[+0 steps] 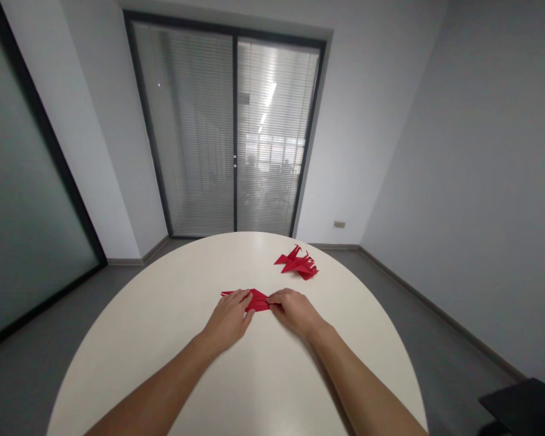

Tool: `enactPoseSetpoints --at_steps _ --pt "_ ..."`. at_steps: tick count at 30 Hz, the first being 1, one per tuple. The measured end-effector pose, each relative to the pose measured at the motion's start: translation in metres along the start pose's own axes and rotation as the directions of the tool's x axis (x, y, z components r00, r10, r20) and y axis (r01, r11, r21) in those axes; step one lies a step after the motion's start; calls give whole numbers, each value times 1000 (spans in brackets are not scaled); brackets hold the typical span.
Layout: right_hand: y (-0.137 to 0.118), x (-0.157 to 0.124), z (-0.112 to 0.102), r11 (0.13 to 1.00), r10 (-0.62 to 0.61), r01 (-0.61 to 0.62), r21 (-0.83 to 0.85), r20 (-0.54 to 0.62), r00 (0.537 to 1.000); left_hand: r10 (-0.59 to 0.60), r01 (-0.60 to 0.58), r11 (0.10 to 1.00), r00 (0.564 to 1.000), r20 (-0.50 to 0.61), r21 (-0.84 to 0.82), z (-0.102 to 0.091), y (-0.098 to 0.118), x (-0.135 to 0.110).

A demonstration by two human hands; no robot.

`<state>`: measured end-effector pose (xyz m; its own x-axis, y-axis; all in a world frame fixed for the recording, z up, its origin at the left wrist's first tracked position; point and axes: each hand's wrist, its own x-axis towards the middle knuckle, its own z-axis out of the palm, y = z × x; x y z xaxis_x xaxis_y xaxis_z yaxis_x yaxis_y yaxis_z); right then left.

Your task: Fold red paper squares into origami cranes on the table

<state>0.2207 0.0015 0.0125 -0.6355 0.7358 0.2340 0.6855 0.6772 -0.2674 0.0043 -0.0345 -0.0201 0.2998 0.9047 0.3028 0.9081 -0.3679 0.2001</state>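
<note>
A flat piece of folded red paper (pixel 257 300) lies on the table in front of me, narrow points sticking out at its left end. My left hand (pixel 229 315) rests over its left part, fingers stretched out on the paper and the thumb apart at the near edge. With fingers bent together, my right hand (pixel 295 309) pinches the paper's right tip. Part of the paper is hidden under both hands. Beyond my right hand sits a small cluster of red origami figures (pixel 298 264) with pointed tips, overlapping one another.
The round white table (pixel 163 327) has its curved edge all around my arms. A glazed partition with blinds (pixel 200 133) stands behind it. A wall socket (pixel 340 224) is low on the far wall. Something dark and flat (pixel 527 402) juts in at the lower right.
</note>
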Motion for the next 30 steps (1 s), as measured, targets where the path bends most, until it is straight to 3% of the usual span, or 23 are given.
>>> enactPoseSetpoints --at_steps 17,30 --pt "8 3 6 998 38 -39 -43 -25 999 8 -9 1000 1000 -14 -16 -6 4 -1" --pt "14 2 8 997 30 -25 78 -60 998 22 -24 998 999 -34 -58 -5 1 -2"
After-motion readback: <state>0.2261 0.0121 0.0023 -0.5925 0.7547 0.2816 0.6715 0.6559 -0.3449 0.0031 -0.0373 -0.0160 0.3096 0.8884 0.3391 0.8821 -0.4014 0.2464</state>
